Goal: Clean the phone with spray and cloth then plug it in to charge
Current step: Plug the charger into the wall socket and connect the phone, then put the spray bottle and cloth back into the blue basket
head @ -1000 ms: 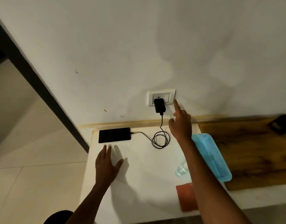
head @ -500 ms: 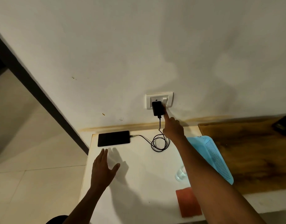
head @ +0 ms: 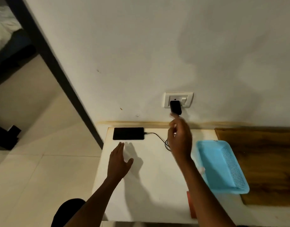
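Nearest, the left hand [head: 119,161] is spread flat with straight fingers low over the white table [head: 149,185], holding nothing; whether the palm touches the surface cannot be told. Just behind the right forearm a red cloth [head: 190,205] shows at the table's near edge, mostly hidden by the arm; to the right of that arm lies a blue basket [head: 223,166], tilted across the table onto a wooden board [head: 263,161]. The right hand [head: 179,138] is raised and blurred, fingers loosely curled and gripping nothing, fingertips just below the black charger [head: 175,107]. Beyond the left hand's fingertips the phone [head: 128,133] lies flat, dark face up; its cable [head: 157,136] runs rightward and passes behind the right hand. Farthest, above the right hand, the charger sits in the wall socket [head: 178,99].
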